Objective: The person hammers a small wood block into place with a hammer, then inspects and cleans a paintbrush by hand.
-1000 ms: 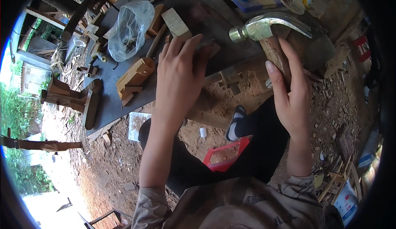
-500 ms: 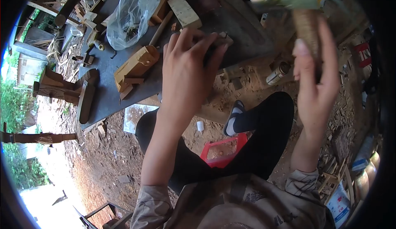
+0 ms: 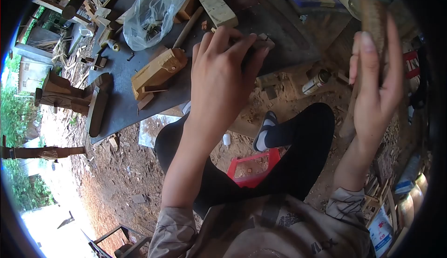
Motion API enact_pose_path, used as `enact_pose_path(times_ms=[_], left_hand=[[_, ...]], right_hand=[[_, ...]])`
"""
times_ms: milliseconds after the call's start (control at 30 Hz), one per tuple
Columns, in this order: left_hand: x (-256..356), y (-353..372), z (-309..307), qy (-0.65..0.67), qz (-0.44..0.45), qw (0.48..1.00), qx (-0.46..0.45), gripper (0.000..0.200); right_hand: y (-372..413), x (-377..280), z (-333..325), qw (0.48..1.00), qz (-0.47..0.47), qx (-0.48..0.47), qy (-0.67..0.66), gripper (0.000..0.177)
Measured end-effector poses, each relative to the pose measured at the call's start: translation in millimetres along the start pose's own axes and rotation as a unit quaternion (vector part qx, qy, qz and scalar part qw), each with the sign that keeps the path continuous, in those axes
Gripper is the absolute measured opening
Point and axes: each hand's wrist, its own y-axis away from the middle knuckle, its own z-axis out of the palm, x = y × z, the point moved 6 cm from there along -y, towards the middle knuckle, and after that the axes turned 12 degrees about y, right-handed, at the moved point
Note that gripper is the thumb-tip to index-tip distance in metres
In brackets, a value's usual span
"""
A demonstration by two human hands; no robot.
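Note:
My right hand (image 3: 378,83) is closed round the wooden handle of a hammer (image 3: 375,23), raised at the upper right. The hammer's metal head is blurred and partly beyond the view's dark edge. Over the dark worktable, my left hand (image 3: 221,69) has its thumb and fingers closed on a small wood piece (image 3: 264,41). A small point, perhaps a nail, sticks up from that piece; the fingers hide much of it. Just beyond the left fingers lies a pale rectangular wooden block (image 3: 217,7). To their left is a yellowish wooden block (image 3: 159,73).
A clear plastic bag (image 3: 156,13) with small items rests on the worktable (image 3: 118,113). A dark wooden piece (image 3: 95,111) stands at its left edge. Below are a spray can (image 3: 315,82), a red plastic stool (image 3: 253,180) between my legs, and ground strewn with wood chips.
The hammer has moved up and to the right with my right hand. My left hand and the tabletop things appear slightly farther right, the left hand still holding the small wood piece.

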Motion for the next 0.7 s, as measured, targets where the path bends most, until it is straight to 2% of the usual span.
enact_pose_path(times_ms=[67,167,233,300,367,400,500,567,667,700], left_hand=[[-0.8,-0.4,0.4,0.006,0.000,1.000,-0.001,0.024],[-1.4,-0.1,0.1,0.013,0.001,1.000,-0.001,0.024],[-3.3,0.7,3.1,0.021,0.000,1.000,0.001,0.024],[-4.1,1.2,2.3,0.022,0.000,1.000,0.002,0.024],[-4.3,2.7,3.9,0.027,-0.002,1.000,0.004,0.023],[-4.6,2.5,4.2,0.027,-0.002,1.000,0.006,0.023],[-4.2,1.8,2.5,0.018,-0.007,1.000,0.007,0.022],[-2.8,1.2,1.7,0.013,-0.004,1.000,0.005,0.023],[-0.3,-1.1,2.9,0.020,0.003,1.000,0.007,0.023],[-1.9,-0.8,3.8,0.025,-0.003,1.000,0.008,0.022]], right_hand=[[6.8,5.2,3.8,0.993,-0.038,-0.032,0.102,0.049],[19.2,-4.9,30.5,0.943,-0.068,-0.257,0.202,0.048],[12.4,-5.1,23.5,0.943,-0.097,-0.246,0.201,0.048],[2.1,-8.9,12.0,0.959,-0.111,-0.162,0.202,0.048],[-4.6,-4.5,-3.6,0.981,-0.049,-0.103,0.156,0.048],[-6.0,4.0,-13.7,0.991,0.019,-0.082,0.106,0.048],[-0.8,0.0,-7.0,0.994,0.029,-0.064,0.089,0.047],[18.4,-5.5,18.3,0.973,-0.098,-0.081,0.190,0.046],[20.4,-8.0,28.3,0.959,-0.082,-0.208,0.177,0.042],[18.9,-8.3,26.2,0.964,-0.081,-0.192,0.163,0.042]])
